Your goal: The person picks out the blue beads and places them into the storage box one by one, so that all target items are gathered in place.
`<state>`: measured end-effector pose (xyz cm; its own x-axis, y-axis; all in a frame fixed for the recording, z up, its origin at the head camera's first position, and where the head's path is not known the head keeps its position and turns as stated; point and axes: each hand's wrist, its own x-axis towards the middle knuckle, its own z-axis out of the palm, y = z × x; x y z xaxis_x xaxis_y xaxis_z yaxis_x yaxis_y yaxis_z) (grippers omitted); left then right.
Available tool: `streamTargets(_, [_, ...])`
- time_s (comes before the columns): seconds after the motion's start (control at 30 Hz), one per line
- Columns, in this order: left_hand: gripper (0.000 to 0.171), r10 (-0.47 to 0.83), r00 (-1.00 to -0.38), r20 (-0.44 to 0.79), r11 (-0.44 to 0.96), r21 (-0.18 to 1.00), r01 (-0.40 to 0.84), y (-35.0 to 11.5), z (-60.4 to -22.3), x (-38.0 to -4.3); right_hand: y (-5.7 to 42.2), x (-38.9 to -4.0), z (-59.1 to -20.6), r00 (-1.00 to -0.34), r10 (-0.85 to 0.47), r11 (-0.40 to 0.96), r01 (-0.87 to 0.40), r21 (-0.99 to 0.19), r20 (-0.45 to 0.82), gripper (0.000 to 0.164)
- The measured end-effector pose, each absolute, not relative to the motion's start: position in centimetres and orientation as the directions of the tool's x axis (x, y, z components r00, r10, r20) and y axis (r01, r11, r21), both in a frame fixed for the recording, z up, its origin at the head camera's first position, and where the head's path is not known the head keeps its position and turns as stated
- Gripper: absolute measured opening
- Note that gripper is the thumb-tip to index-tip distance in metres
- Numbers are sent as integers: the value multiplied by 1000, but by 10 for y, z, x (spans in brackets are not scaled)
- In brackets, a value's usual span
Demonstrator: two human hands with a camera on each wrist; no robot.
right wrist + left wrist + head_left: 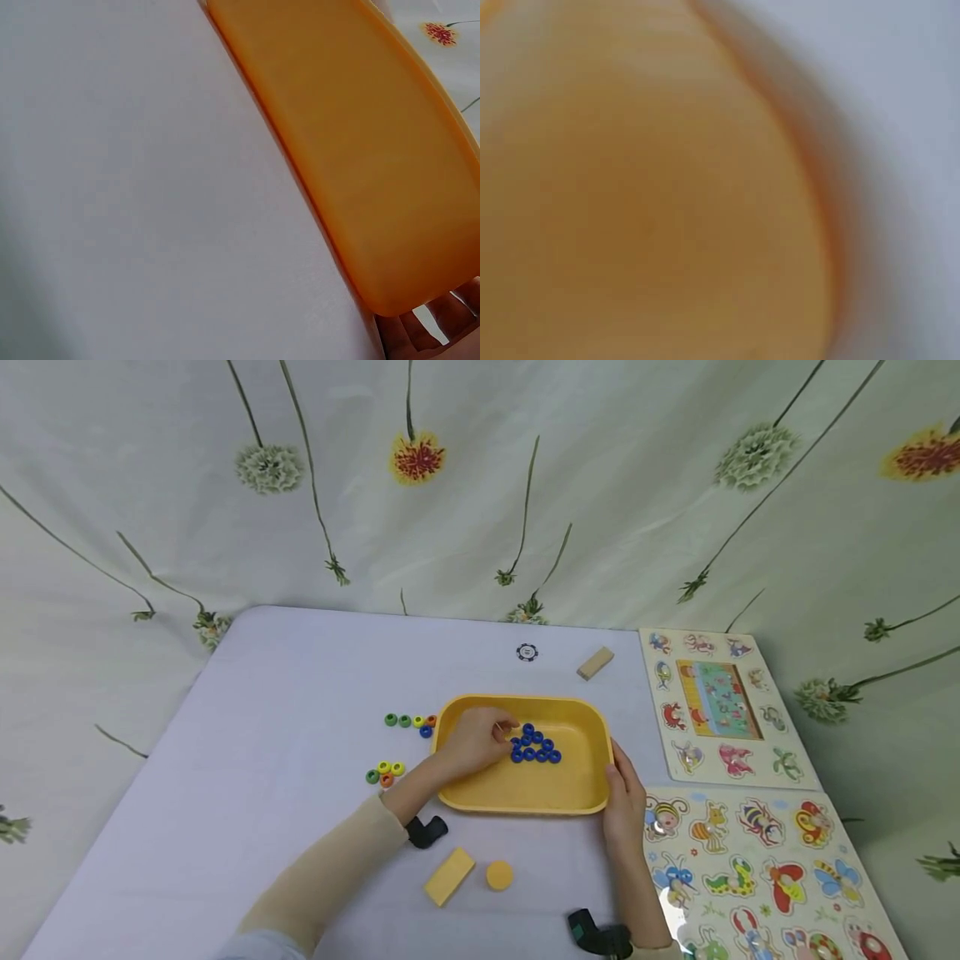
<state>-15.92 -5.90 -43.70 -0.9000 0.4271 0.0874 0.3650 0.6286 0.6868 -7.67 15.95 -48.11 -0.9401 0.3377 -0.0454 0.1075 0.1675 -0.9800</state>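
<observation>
A yellow tray (570, 793) lies on the white table, several blue beads (542, 756) grouped inside it. My left hand (472, 742) reaches over the tray's left wall. Its thumb and forefinger pinch at a blue bead on the group's left edge, partly hidden by the fingertips. With my right hand (624, 793) I grip the tray's right end; in the right wrist view its fingers (431, 330) curl against the outside of the tray (360, 150). Only blurred tray surface (645, 225) fills most of the left wrist view.
Left of the tray lie loose green, yellow, orange and blue beads (405, 721). A wooden block (450, 877) and a round yellow disc (499, 875) sit in front. Behind are a poker chip (527, 652) and another block (596, 663). Picture puzzle boards (701, 760) line the right side.
</observation>
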Motion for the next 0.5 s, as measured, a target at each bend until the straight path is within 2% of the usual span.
streamTargets(0.1, [24, 376, -903, 210, 547, 736, 399, -74, -423, -147, 159, -76, -481, -940, 337, 168, 106, -980, -44, 34])
streamTargets(0.23, [22, 228, -919, 321, 487, 780, 393, -108, -410, -137, 159, -77, -480, -938, 343, 163, 100, -981, -39, 34])
streamTargets(0.5, [24, -33, -965, 262, 554, 808, 201, -172, -429, -136, 160, -76, -480, -941, 334, 154, 108, -982, -51, 35])
